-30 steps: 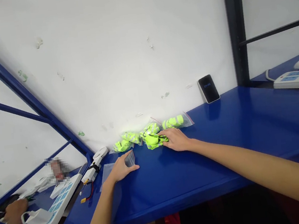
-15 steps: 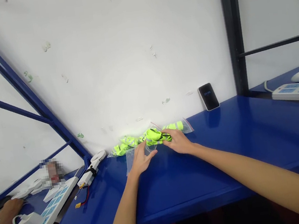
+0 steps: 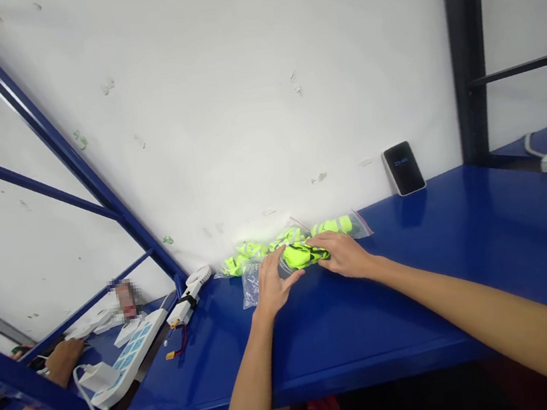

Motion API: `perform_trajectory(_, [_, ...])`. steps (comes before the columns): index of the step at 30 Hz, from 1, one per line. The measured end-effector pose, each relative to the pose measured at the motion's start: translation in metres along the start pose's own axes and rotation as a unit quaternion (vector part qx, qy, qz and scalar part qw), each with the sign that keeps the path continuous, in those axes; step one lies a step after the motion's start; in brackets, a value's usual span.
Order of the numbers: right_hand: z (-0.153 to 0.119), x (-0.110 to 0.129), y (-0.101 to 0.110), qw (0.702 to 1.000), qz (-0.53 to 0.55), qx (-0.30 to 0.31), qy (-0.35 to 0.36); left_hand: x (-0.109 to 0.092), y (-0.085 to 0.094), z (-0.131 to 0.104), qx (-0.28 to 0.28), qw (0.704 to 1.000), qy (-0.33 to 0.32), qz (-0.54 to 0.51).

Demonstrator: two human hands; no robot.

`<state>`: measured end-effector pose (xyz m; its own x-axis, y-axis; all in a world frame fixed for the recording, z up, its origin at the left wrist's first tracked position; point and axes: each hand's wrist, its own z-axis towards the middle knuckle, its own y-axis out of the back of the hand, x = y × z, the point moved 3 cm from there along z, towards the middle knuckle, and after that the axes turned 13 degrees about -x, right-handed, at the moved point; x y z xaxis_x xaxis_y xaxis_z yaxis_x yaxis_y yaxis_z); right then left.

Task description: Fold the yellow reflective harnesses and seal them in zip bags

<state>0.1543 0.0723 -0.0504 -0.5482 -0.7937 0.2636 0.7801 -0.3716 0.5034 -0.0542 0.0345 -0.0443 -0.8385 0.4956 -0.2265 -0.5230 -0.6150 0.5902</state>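
A bundled fluorescent yellow-green reflective vest [image 3: 304, 255] with silver and dark bands lies between my hands, low over the blue table. My right hand [image 3: 344, 253] grips its right end, thumb below and fingers on top. At the left end, my left hand [image 3: 272, 284] curls its thumb and fingers round the rim of a clear plastic bag [image 3: 284, 268]; how much of the bundle is inside cannot be made out. Behind lie more bagged vests [image 3: 339, 225], [image 3: 250, 249]. A flat clear bag [image 3: 250, 286] is beside my left fingers.
On the blue table [image 3: 414, 280], a dark-screened device [image 3: 404, 169] leans on the wall. A small white fan [image 3: 198, 279] and a wired white pack [image 3: 183, 311] lie left, near a power strip [image 3: 133, 364]. Another person's hand [image 3: 66, 358] is beyond the blue frame.
The view has shifted, so the scene sits further right. The vest bundle is lower and flatter between my hands, both still holding on. More of the other person's arm shows at left.
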Motion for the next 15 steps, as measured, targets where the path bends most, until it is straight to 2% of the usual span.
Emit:
perform_trajectory(8, [-0.004,0.007,-0.007,0.997,-0.063,0.049,0.015,-0.004,-0.007,-0.008,0.028,0.998,-0.048,0.014])
perform_trajectory(15, [-0.008,0.018,-0.011,0.991,-0.075,0.084,0.069,-0.015,-0.013,-0.010,0.069,0.989,-0.121,0.049])
